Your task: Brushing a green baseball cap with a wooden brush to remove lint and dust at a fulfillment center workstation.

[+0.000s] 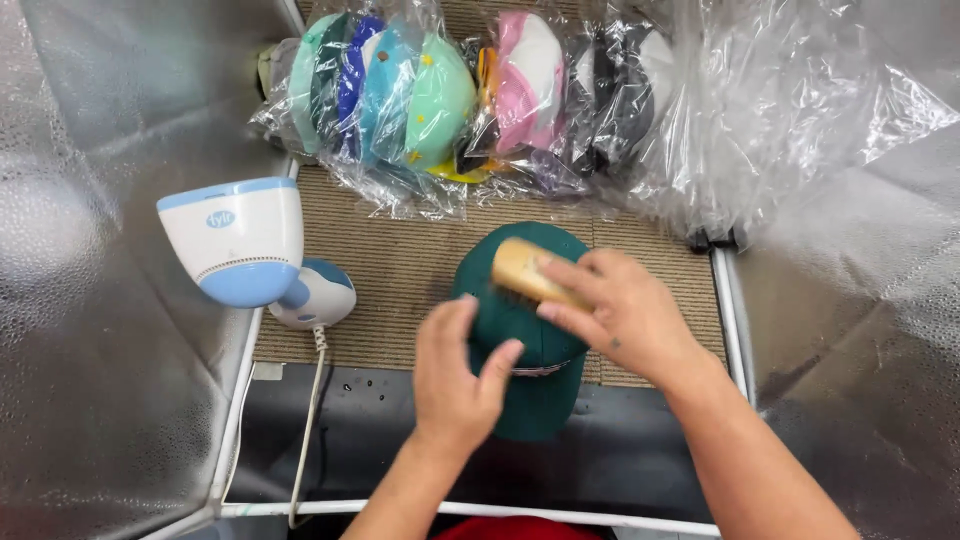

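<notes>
Brushing goes best if we pin the green cap (525, 330) flat with our left hand (455, 375) while our right hand (625, 315), gripping the wooden brush (525, 270), sweeps lightly across the crown.

A white and light-blue handheld steamer (245, 245) rests at the left edge of the ribbed tan mat (400, 270), its cord (308, 420) trailing down toward the front. Behind it, a row of colourful caps in clear plastic bags (440, 100). Crinkled silver sheeting (90, 300) lines both sides.
</notes>
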